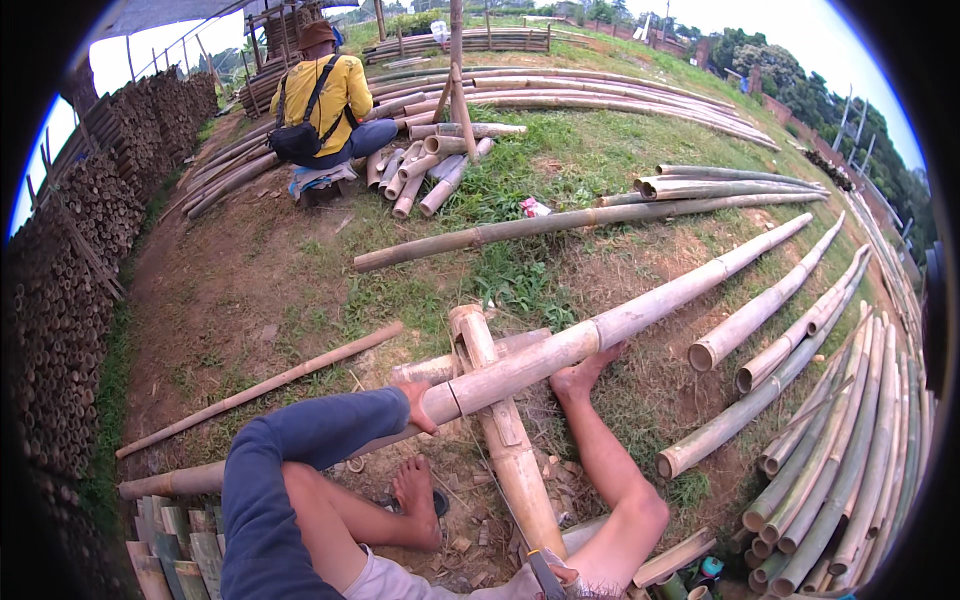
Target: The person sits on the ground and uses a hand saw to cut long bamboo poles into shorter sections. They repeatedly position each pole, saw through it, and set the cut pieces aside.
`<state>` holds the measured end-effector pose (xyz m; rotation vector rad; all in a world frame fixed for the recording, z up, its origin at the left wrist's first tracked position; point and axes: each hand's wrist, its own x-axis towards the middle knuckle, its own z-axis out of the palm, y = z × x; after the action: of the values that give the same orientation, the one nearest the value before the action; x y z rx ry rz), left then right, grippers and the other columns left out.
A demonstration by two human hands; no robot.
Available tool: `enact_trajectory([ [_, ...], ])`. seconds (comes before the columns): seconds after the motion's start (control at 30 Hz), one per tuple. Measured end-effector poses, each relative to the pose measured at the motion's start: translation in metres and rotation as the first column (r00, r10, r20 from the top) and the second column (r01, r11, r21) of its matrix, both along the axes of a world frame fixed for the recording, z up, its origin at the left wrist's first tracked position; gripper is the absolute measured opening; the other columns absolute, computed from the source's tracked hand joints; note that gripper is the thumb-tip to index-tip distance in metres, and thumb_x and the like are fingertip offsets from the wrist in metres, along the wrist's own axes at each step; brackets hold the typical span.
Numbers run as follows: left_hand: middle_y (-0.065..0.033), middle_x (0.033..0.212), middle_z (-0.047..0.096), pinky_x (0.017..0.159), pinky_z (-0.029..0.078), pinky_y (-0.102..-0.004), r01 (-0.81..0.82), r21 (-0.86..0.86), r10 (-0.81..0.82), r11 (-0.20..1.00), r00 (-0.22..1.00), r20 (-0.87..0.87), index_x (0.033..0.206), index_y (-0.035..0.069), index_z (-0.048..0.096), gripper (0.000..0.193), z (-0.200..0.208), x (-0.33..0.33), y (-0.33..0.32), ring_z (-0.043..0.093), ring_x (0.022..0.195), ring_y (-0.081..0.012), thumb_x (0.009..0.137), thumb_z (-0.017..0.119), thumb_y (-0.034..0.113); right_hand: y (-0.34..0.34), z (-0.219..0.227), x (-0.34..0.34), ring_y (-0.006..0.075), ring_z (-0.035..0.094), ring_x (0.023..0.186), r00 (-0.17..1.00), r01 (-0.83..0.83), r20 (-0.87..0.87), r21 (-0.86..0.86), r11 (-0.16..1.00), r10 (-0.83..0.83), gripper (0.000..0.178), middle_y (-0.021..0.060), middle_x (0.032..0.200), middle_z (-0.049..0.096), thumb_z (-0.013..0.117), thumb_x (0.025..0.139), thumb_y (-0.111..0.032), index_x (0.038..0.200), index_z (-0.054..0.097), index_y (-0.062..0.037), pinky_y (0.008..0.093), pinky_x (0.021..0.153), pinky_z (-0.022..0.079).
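A long bamboo pole [545, 355] slants across in front of me from lower left to upper right. My left hand [418, 408] grips it, thumb spread over its side, just left of a dark cut line around the pole. Beneath the pole, a thick bamboo support [512, 455] with a flat split piece on top props it up. My bare right foot [590, 372] is against the pole's far part. Low by my lap, my right hand [566, 573] is closed on a tool with a flat grey blade [546, 574]; its handle is mostly hidden.
A person in a yellow shirt [325, 100] sits at the back left beside short bamboo pieces [410, 180]. More poles [740, 310] lie on the right, with a bundle [840, 450] nearer. Cut bamboo is stacked along the left [70, 300]. A thin pole [270, 385] lies left.
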<state>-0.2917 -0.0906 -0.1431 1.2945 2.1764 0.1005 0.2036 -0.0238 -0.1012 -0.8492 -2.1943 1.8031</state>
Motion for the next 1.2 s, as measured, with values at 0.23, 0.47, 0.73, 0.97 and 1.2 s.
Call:
enact_trajectory([
  [0.23, -0.0249, 0.124, 0.074, 0.105, 0.053, -0.0466, -0.009, -0.021, 0.008, 1.000, 0.999, -0.051, 0.132, 0.003, 0.065, 0.110, 0.003, 0.003, -0.003, 0.071, 0.118, -0.0403, 0.051, 0.093, 0.071, 0.006, -0.009, -0.133, 0.0157, 0.068, 0.090, 0.983, 0.015, -0.180, -0.045, 0.999, -0.023, 0.061, 0.0070, 0.102, 0.069, 0.071, 0.090, 0.002, 0.147, 0.052, -0.0076, 0.0302, 0.084, 0.055],
  [0.47, -0.0237, 0.123, 0.074, 0.103, 0.054, -0.0466, -0.008, -0.021, 0.007, 1.000, 0.999, -0.035, 0.130, 0.004, 0.066, 0.106, 0.013, 0.003, 0.000, 0.071, 0.118, -0.0395, 0.051, 0.093, 0.070, -0.012, -0.029, -0.059, 0.0165, 0.068, 0.101, 0.969, -0.001, -0.245, 0.143, 0.990, 0.037, 0.054, 0.0095, 0.112, 0.068, 0.070, 0.095, -0.005, 0.146, 0.052, -0.0056, 0.0318, 0.087, 0.057],
  [0.73, -0.0233, 0.120, 0.075, 0.103, 0.054, -0.0465, -0.007, 0.002, 0.007, 1.000, 0.999, -0.034, 0.127, 0.007, 0.068, 0.099, 0.000, -0.001, -0.001, 0.071, 0.116, -0.0403, 0.052, 0.093, 0.067, -0.017, -0.059, 0.019, 0.0149, 0.067, 0.087, 0.980, 0.179, 0.153, -0.426, 0.887, -0.124, 0.066, 0.0055, 0.104, 0.066, 0.075, 0.087, 0.001, 0.148, 0.050, -0.0055, 0.0285, 0.083, 0.055],
  [0.97, -0.0231, 0.119, 0.074, 0.104, 0.052, -0.0475, 0.019, 0.003, -0.018, 1.000, 0.999, -0.047, 0.128, 0.004, 0.065, 0.103, 0.007, 0.003, 0.001, 0.070, 0.117, -0.0411, 0.053, 0.094, 0.068, 0.017, -0.049, -0.173, 0.0122, 0.064, 0.088, 0.965, 0.000, -0.258, 0.131, 0.991, 0.034, 0.056, 0.0042, 0.102, 0.064, 0.070, 0.092, 0.002, 0.144, 0.050, -0.0028, 0.0286, 0.080, 0.054],
  [1.2, -0.0217, 0.122, 0.075, 0.104, 0.053, -0.0443, -0.031, 0.029, 0.031, 0.999, 0.999, -0.022, 0.129, 0.005, 0.069, 0.098, 0.012, 0.005, 0.001, 0.071, 0.119, -0.0369, 0.052, 0.097, 0.060, -0.036, 0.009, 0.037, 0.0238, 0.065, 0.113, 0.991, 0.001, -0.131, 0.074, 0.997, 0.009, 0.058, 0.0149, 0.131, 0.062, 0.065, 0.092, 0.004, 0.147, 0.048, 0.0003, 0.0369, 0.102, 0.052],
])
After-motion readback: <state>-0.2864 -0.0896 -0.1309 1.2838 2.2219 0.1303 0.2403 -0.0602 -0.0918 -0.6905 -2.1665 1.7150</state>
